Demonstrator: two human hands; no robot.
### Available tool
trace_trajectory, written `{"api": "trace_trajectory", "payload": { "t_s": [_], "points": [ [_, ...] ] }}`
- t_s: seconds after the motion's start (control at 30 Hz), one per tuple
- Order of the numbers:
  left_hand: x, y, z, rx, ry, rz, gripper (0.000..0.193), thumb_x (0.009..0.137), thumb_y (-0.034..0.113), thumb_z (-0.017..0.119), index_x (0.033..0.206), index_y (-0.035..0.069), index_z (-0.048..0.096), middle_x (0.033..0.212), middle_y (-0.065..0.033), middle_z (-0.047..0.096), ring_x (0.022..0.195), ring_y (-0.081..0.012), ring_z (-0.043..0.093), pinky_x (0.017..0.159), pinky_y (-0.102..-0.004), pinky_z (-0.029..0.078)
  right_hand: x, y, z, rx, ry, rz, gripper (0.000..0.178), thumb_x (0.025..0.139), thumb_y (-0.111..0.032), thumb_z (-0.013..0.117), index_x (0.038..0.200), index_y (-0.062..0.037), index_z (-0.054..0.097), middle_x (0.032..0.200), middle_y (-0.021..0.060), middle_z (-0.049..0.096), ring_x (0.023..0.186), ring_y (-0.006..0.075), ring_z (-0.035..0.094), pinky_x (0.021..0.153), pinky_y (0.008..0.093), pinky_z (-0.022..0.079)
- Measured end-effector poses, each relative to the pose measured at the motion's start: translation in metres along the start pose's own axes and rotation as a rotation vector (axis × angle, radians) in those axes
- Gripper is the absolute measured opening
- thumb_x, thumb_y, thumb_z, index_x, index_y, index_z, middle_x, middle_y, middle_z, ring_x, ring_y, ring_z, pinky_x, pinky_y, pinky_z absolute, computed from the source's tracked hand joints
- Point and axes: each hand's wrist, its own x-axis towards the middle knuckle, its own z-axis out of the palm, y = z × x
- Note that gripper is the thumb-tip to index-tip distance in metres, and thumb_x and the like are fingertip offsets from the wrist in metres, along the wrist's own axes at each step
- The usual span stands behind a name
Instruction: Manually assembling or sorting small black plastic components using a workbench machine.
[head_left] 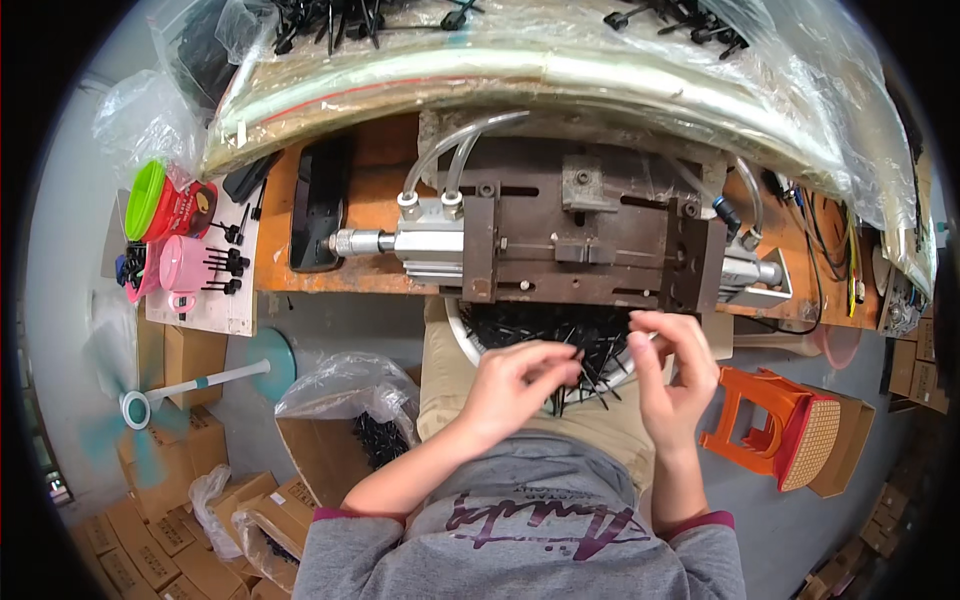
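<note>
Head view: black plastic pieces (520, 325), a loose heap, thin and stick-like, dark throughout, lying crosswise over one another in a round basin (464, 338) with a white rim. Basin placed at the person's lap, against beige trousers (445, 370), just below the front edge of a brown metal fixture (625, 280). Several slender pieces stick out at the near side of the heap, between the two hands.

Left hand (525, 380): over the left part of the heap, fingers bent, thumb drawn in toward them; dark slender pieces lie right by the fingertips; whether one is gripped cannot be told.

Right hand (675, 375): at the right side of the basin, half curled, fingers bent toward the thumb, a gap showing between thumb and palm; whether anything small sits at the fingertips cannot be told.

Surroundings: orange-brown desk (375, 277), carrying the fixture, with a silver cylinder (430, 245) at its left end and clear tubes attached; a dark phone (318, 215) to the left; a pink cup (180, 262) farther left, beside more black pieces. On the floor, left, a cardboard box (305, 450) with a plastic liner and black pieces inside; right, an orange stool (740, 425)
</note>
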Motion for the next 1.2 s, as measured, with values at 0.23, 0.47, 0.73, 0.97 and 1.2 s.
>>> {"api": "trace_trajectory", "payload": {
  "t_s": [0.23,0.47,0.73,0.97,1.2],
  "points": [
    [0.025,-0.075,-0.032,0.686,0.357,0.272,0.039,0.085,0.024,0.073,0.115,0.0,0.064,0.104,-0.0189,0.065,0.099,-0.0332,0.063,0.087,-0.0389,0.049,-0.049,0.093,-0.017,-0.563,-0.36,-0.236,0.043,0.072,0.0,0.071,0.114,-0.0066,0.064,0.109,0.0108,0.063,0.088,0.0237,0.061,0.075,0.0379,0.049],
    [0.038,-0.167,-0.094,0.581,0.722,0.064,0.042,0.084,0.02,0.07,0.112,-0.008,0.057,0.109,-0.0263,0.059,0.103,-0.0405,0.057,0.091,-0.0456,0.045,-0.073,0.135,0.009,-0.65,-0.725,-0.605,0.053,0.085,-0.012,0.051,0.137,-0.0168,0.049,0.148,0.0059,0.044,0.131,0.0241,0.046,0.104,0.0436,0.04],
    [0.047,-0.213,-0.094,0.68,0.646,-0.135,0.028,0.087,0.015,0.065,0.102,-0.008,0.06,0.089,-0.0246,0.067,0.083,-0.0365,0.066,0.077,-0.0421,0.05,-0.052,0.167,0.078,-0.667,-0.842,-0.978,0.06,0.086,-0.019,0.051,0.144,-0.0196,0.035,0.153,0.0046,0.034,0.137,0.0224,0.038,0.11,0.0436,0.037],
    [0.045,-0.202,-0.1,0.709,0.534,-0.211,0.031,0.088,0.018,0.067,0.105,-0.006,0.059,0.074,-0.0174,0.066,0.065,-0.0261,0.063,0.064,-0.0377,0.05,-0.036,0.177,0.08,-0.735,-0.658,-0.72,0.04,0.082,-0.017,0.052,0.122,-0.0231,0.056,0.137,0.0045,0.054,0.123,0.0199,0.052,0.1,0.0398,0.042],
    [0.043,-0.201,-0.097,0.715,0.559,-0.185,0.032,0.088,0.017,0.068,0.108,-0.006,0.058,0.072,-0.0166,0.065,0.063,-0.0279,0.064,0.065,-0.0371,0.052,-0.019,0.199,0.095,-0.713,-0.624,-0.381,0.054,0.074,-0.007,0.059,0.127,-0.0188,0.061,0.131,0.0109,0.054,0.122,0.0309,0.05,0.103,0.0468,0.04]
  ]
}}
